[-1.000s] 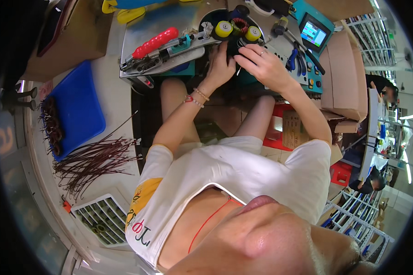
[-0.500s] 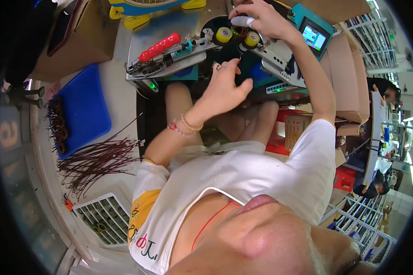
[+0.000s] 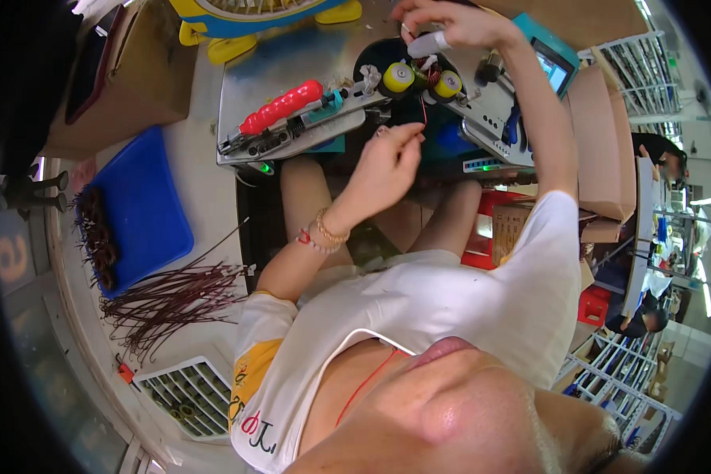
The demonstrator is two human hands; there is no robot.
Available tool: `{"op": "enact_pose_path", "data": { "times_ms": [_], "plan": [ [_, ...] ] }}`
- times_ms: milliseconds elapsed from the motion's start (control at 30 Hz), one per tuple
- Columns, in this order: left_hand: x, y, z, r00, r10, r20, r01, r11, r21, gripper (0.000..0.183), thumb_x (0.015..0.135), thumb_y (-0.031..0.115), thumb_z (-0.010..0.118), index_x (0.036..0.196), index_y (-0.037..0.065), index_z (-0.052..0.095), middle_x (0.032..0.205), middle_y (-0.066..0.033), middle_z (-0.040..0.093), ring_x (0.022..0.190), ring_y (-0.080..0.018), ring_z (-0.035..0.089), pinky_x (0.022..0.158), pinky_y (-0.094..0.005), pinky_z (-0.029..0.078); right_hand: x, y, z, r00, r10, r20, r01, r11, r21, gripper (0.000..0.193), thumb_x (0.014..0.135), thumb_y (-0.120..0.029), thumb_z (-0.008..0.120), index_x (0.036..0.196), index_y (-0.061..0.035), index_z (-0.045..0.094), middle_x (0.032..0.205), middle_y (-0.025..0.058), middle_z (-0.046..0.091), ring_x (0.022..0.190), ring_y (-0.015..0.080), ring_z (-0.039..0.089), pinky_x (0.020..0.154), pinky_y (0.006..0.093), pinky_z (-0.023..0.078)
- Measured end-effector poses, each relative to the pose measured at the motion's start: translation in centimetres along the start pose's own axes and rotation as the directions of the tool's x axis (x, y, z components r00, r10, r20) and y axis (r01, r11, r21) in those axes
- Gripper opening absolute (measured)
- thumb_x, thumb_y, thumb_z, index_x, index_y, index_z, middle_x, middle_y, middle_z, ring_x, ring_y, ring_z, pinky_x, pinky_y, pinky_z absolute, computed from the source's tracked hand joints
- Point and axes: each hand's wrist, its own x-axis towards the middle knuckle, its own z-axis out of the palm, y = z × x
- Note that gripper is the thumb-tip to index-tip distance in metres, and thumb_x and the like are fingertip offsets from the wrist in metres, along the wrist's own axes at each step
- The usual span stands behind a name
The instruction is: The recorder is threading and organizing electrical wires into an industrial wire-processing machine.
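Observation:
Reddish wire [image 3: 425,109] runs down from a small wire-wound coil [image 3: 432,75], which sits between two yellow rollers [image 3: 399,77] of a bench machine. My left hand [image 3: 389,162] is closed, thumb and index finger pinching the wire's lower end in front of the machine. Above the coil is my right hand [image 3: 462,25], fingers bent and apart, with a white wrapping [image 3: 429,44] on one finger close to the rollers. I see nothing held in it. Left of the rollers lies a clamp with a red ribbed handle [image 3: 280,108].
On the left are a blue tray [image 3: 146,205] with dark wound coils along its edge, a bundle of dark red wires [image 3: 174,304] and a white grille basket [image 3: 188,395]. Cardboard boxes [image 3: 600,142] and a teal-cased screen [image 3: 553,63] stand at the right. Other people are beyond.
My left hand has drawn slightly down, and the wire now shows taut between it and the coil. My right hand stays above the rollers. The whole view has shifted a little.

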Motion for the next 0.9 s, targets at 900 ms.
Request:
{"op": "enact_pose_path", "data": {
  "times_ms": [900],
  "plan": [
    [4.8, -9.2, 5.5, 0.914, 0.203, -0.350, -0.304, 0.916, -0.261, 0.043, 0.084, -0.001, 0.069, 0.123, 0.002, 0.051, 0.094, -0.0030, 0.058, 0.086, -0.0101, 0.053, 0.075, -0.0251, 0.048, -7.3, -10.2, 16.5, 0.869, -0.058, -0.491, -0.215, 0.850, -0.481, 0.038, 0.076, -0.001, 0.063, 0.113, -0.0071, 0.062, 0.099, 0.0150, 0.059, 0.093, 0.0302, 0.064, 0.069, 0.0360, 0.057]
  ]
}}
